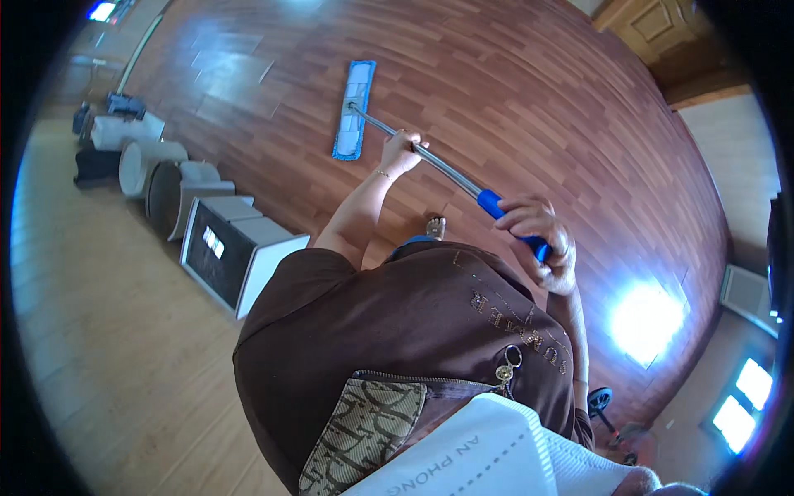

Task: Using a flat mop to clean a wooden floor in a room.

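holding a mop (447, 168) in two hands, the person has it slanting across the front. the blue pad (356, 136) looks flat on the wood floor (579, 165), out ahead and a bit to the left, past one foot (436, 226). lying flat like that, its whole under side can likely touch the floor. the left hand (402, 152) is low on the silver stick (456, 175), nearer the pad, with its fingers curled round it — a good place, it seems, to steer from. the right hand (542, 236) is up at the top end, near the body, its fingers wrapped round the blue grip (490, 202). the grip is probably fatter than the bare stick, so it should be easy to hang on to. with the hands well apart, the stick ought not to wobble much.

off to the left is a row of things — a white box (219, 244) with a dark front, and round tubs (153, 165) beyond it. they are well apart from the pad, so it seems to have room there. on the right, a bright patch of light (648, 322) shines on the floor.
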`<state>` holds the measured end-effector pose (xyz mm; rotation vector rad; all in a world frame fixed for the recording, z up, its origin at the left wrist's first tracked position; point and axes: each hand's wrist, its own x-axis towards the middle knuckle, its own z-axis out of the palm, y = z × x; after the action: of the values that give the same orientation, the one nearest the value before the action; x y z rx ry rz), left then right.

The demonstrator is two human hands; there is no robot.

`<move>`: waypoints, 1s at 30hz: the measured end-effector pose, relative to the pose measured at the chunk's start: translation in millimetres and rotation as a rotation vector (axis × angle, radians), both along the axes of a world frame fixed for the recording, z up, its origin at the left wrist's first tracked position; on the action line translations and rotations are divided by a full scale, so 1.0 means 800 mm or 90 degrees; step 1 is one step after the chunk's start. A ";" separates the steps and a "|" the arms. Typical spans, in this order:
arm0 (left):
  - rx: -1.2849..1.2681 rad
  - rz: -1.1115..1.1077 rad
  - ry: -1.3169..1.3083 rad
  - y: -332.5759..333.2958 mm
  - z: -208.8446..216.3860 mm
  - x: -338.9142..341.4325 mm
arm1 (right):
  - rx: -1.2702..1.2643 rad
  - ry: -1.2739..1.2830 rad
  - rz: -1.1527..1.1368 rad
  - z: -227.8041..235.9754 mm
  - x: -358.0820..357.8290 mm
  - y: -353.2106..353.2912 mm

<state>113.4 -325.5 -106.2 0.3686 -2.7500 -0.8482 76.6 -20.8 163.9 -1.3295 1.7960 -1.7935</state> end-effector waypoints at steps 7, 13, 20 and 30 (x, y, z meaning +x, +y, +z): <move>0.025 0.204 0.069 0.040 -0.057 -0.016 | -0.030 -0.212 0.130 -0.044 -0.126 0.014; 0.031 0.285 0.023 0.056 0.037 -0.014 | 0.013 -0.197 0.254 0.046 -0.200 0.005; 0.084 0.237 0.104 0.082 0.194 -0.043 | 0.011 -0.177 0.311 0.221 -0.263 0.010; 0.207 0.078 0.017 0.080 0.467 -0.097 | -0.017 -0.021 0.101 0.554 -0.208 0.000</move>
<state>36.0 -261.8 267.1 0.5740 -2.5325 -1.2581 -89.7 -21.2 606.9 -1.4008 1.6066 -1.7506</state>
